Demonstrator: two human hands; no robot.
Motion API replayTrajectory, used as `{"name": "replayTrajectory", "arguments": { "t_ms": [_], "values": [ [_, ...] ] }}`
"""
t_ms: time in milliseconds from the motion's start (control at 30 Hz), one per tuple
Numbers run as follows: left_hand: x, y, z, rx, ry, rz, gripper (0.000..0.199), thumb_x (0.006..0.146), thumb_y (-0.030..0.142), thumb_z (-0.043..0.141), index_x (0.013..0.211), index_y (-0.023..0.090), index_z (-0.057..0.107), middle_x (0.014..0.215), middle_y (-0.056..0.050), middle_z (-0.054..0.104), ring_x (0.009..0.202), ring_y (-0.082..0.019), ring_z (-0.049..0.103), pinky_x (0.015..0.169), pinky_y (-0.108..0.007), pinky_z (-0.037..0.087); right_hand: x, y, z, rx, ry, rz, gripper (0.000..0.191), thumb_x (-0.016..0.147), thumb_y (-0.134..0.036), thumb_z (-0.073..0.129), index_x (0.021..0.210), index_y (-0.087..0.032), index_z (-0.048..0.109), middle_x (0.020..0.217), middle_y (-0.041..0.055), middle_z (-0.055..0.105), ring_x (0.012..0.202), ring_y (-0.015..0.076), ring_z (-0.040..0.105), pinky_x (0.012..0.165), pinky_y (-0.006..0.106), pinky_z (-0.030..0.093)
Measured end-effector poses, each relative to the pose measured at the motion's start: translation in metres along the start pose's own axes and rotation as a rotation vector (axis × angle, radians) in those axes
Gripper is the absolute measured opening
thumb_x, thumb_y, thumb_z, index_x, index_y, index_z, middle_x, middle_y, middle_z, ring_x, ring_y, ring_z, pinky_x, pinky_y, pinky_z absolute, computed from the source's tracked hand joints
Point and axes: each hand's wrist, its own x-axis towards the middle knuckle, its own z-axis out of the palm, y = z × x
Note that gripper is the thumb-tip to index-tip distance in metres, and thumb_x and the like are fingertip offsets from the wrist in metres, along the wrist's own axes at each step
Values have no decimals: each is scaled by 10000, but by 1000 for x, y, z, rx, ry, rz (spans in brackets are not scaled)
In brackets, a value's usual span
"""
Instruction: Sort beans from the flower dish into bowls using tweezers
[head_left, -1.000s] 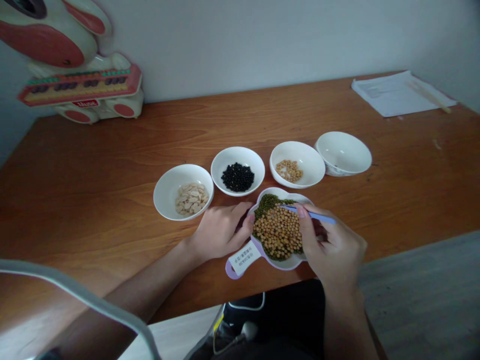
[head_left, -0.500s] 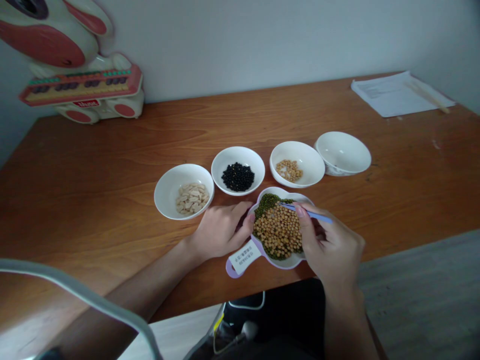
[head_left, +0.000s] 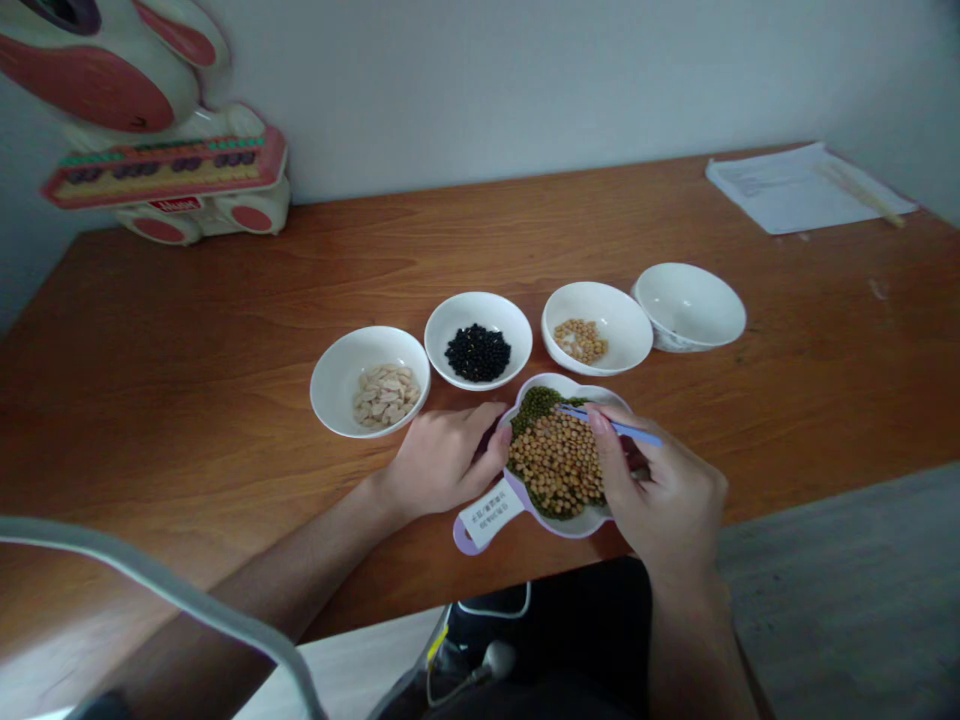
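Note:
A flower-shaped bowl with a lilac rim (head_left: 571, 532) stands near the table's front edge. Soybeans (head_left: 556, 462) fill most of it, with green mung beans (head_left: 538, 402) showing along its far and near sides. My left hand (head_left: 444, 462) is closed on the bowl's left rim, thumb on the near side. Between the thumb and fingers of my right hand (head_left: 667, 490) is a pair of blue-purple tweezers (head_left: 636, 433). Their tips reach in among the beans near the far side; whether they pinch a bean cannot be made out.
Behind stand a white bowl of pale flat seeds (head_left: 384, 395), one of black beans (head_left: 478, 352), one with some soybeans (head_left: 580, 341) and a fourth white bowl (head_left: 690, 300). Papers (head_left: 802, 190) lie far right, a toy keyboard (head_left: 169, 175) far left. A grey cable (head_left: 150, 580) crosses lower left.
Both hands, the tweezers and the flower-shaped bowl keep nearly the same places. The whole view has shifted very slightly.

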Motion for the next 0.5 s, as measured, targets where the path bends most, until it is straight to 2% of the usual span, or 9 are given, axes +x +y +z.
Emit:
{"name": "replayTrajectory", "arguments": {
  "t_ms": [267, 433, 500],
  "values": [
    [-1, 0, -1, -12, -9, -1, 339, 1089, 324, 367, 1145, 148, 651, 867, -48, 792, 707, -187, 743, 608, -290, 495, 0, 1, 1, 3, 11, -8, 144, 975, -230, 677, 1062, -176, 779, 1007, 60, 838, 788, 159, 801, 689, 203, 610],
    [-1, 0, -1, -16, -24, -10, 340, 1091, 328, 358, 1145, 152, 644, 875, -48, 788, 720, -188, 744, 619, -293, 492, -4, 2, 1, 61, 62, 11, 158, 954, -204, 702, 1090, -194, 782, 1029, 52, 836, 847, 174, 804, 734, 229, 619],
    [0, 0, -1, -17, -39, -18, 333, 1090, 329, 360, 1116, 156, 643, 870, -47, 784, 723, -190, 744, 623, -296, 491, -6, 3, 1, 100, 96, 36, 169, 955, -207, 699, 1099, -209, 788, 1004, 43, 835, 811, 172, 796, 710, 244, 613]
  ]
}}
